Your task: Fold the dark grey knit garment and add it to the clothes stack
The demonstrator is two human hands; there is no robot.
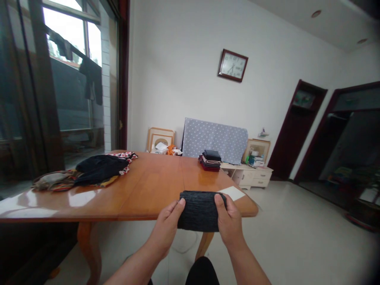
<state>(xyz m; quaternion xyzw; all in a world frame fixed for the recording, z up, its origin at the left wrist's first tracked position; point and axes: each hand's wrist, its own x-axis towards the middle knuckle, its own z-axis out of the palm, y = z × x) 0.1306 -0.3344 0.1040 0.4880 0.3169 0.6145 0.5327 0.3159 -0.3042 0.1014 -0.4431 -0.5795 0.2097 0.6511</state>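
Observation:
A dark, ribbed piece of folded clothing (199, 211) is held up in front of the table's near edge, flat and rectangular. My left hand (170, 219) grips its left end, thumb on the near face. On its right end my right hand (230, 217) closes the same way. The fingers behind the cloth are hidden. Beyond it, on the tabletop, stands a neat stack of folded clothes (210, 160), dark grey on top and dark red at the bottom. A loose pile of clothes (99, 169), mostly black, lies on the table's left part.
The wooden table (160, 174) spans the view's left and middle. A white sheet (233, 193) lies near its right corner. Behind stand a cloth-covered object (213, 138), a white cabinet (255, 177) and framed pictures (161, 137). A clock (233, 65) hangs on the wall.

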